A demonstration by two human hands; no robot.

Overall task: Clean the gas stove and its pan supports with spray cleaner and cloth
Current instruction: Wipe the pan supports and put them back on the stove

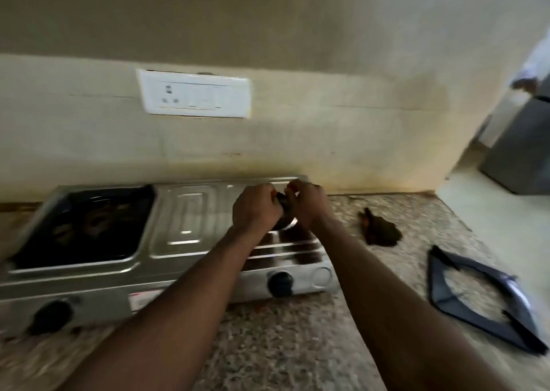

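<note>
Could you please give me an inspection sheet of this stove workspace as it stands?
Surface: speckled stone countertop carrying a steel two-burner stove.
Job's things: left pan support seated on its burner; removed pan support lying right of the stove; dark cloth between them; no spray cleaner seen.
Clutter: nothing seen.
Grippers: left hand and right hand both grip a dark burner part over the right burner.
Cables: nothing seen.
Surroundings: stained wall with switchboard; grey appliance at right.

Left hand [256,209] and right hand [308,206] together
</note>
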